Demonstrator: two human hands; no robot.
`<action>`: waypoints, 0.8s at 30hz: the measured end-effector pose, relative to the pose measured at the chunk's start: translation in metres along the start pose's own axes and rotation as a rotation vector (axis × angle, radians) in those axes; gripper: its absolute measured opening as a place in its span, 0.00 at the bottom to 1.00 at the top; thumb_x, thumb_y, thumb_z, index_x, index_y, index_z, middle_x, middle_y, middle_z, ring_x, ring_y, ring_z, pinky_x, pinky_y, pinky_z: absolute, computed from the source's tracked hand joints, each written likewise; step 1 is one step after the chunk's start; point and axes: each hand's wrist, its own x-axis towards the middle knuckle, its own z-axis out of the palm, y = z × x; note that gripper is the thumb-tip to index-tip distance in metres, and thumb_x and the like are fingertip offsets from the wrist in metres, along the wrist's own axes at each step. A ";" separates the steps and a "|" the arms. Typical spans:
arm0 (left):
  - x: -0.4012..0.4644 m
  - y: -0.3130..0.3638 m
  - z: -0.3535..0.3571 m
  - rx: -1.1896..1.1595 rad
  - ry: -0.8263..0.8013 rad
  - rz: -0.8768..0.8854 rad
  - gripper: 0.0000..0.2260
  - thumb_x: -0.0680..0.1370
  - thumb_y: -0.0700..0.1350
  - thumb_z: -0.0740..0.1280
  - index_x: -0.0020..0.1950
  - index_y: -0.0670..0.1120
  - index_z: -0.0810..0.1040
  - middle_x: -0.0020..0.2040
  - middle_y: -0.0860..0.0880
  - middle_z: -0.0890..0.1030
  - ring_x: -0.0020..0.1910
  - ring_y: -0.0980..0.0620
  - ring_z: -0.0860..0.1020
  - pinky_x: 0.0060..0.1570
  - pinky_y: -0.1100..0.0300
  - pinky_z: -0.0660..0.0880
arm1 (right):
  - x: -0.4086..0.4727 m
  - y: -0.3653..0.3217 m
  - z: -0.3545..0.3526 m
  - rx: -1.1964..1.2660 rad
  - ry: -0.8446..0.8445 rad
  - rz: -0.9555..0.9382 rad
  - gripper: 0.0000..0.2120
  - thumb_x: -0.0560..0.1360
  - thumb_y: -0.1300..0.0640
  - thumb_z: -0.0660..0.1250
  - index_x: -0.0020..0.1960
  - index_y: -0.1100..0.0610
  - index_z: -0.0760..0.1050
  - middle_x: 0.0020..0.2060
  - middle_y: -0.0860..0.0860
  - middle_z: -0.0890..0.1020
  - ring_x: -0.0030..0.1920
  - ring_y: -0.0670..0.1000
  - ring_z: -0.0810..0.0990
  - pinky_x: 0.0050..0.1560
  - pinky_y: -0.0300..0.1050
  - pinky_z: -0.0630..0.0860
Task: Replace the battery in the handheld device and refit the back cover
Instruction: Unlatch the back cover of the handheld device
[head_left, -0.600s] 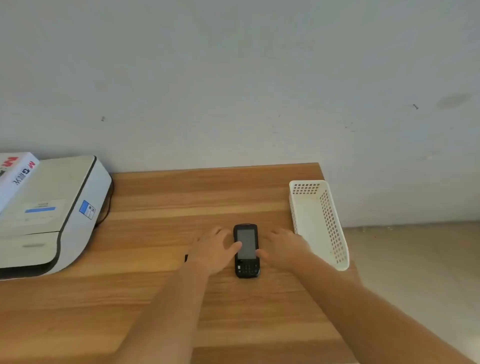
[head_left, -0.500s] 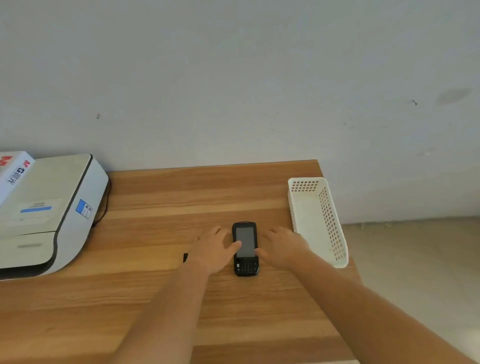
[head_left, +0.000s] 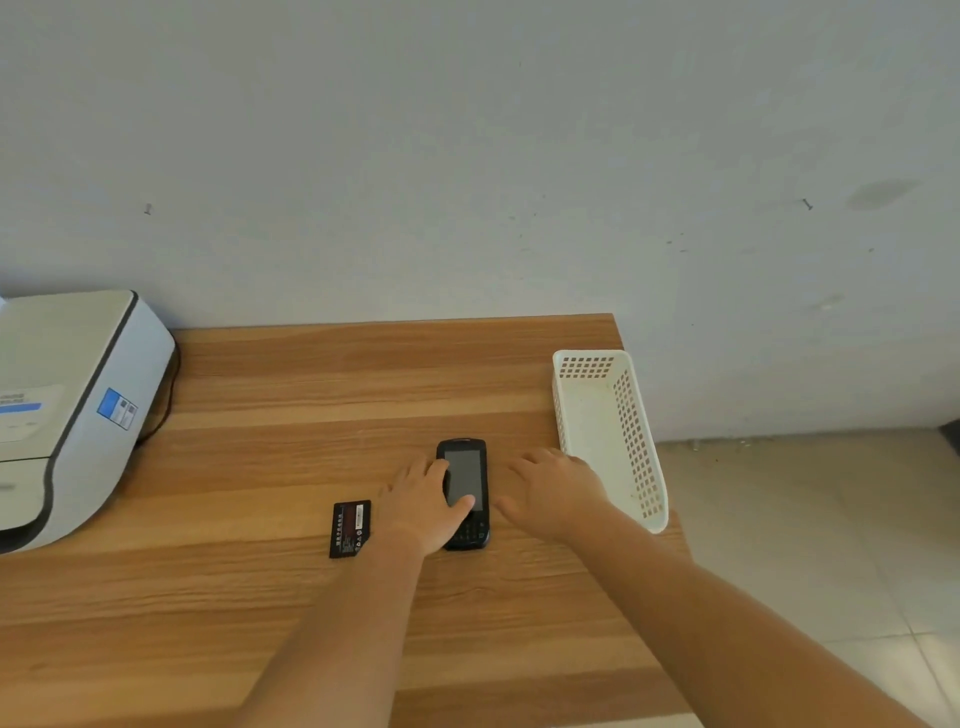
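A black handheld device (head_left: 466, 475) with a screen and a small keypad lies face up on the wooden table (head_left: 291, 395). My left hand (head_left: 423, 506) rests on its left side, thumb lying across the lower screen. My right hand (head_left: 553, 488) lies flat on the table just right of the device, fingers spread, apart from it or barely touching. A flat black battery (head_left: 350, 528) with a label lies on the table left of my left wrist.
A white perforated plastic basket (head_left: 636, 457) stands at the table's right edge, beside my right hand. A grey and white printer (head_left: 72, 405) with a cable sits at the left. The table ends at the right above a tiled floor.
The view has shifted, and the battery beside my left wrist is now fully visible. Both hands stay at the device; my left thumb sits lower on the screen.
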 end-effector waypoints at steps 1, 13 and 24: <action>0.001 0.005 0.005 -0.005 0.002 -0.023 0.32 0.76 0.65 0.59 0.76 0.51 0.59 0.75 0.49 0.63 0.73 0.46 0.62 0.69 0.46 0.64 | -0.001 0.002 0.001 0.000 0.001 0.001 0.27 0.75 0.38 0.56 0.69 0.50 0.69 0.66 0.51 0.74 0.67 0.54 0.70 0.66 0.53 0.68; 0.006 0.056 0.038 0.096 0.073 -0.207 0.40 0.76 0.66 0.63 0.78 0.46 0.51 0.78 0.40 0.50 0.72 0.41 0.62 0.64 0.49 0.69 | -0.009 0.025 0.008 0.023 0.057 -0.005 0.29 0.76 0.36 0.55 0.69 0.51 0.70 0.68 0.50 0.73 0.68 0.52 0.69 0.69 0.51 0.66; 0.013 0.059 0.039 0.095 0.101 -0.217 0.38 0.73 0.62 0.70 0.74 0.45 0.60 0.75 0.38 0.56 0.64 0.43 0.71 0.53 0.53 0.76 | -0.008 0.027 0.007 0.014 0.074 -0.005 0.28 0.76 0.37 0.56 0.69 0.52 0.70 0.68 0.51 0.73 0.68 0.52 0.69 0.70 0.52 0.64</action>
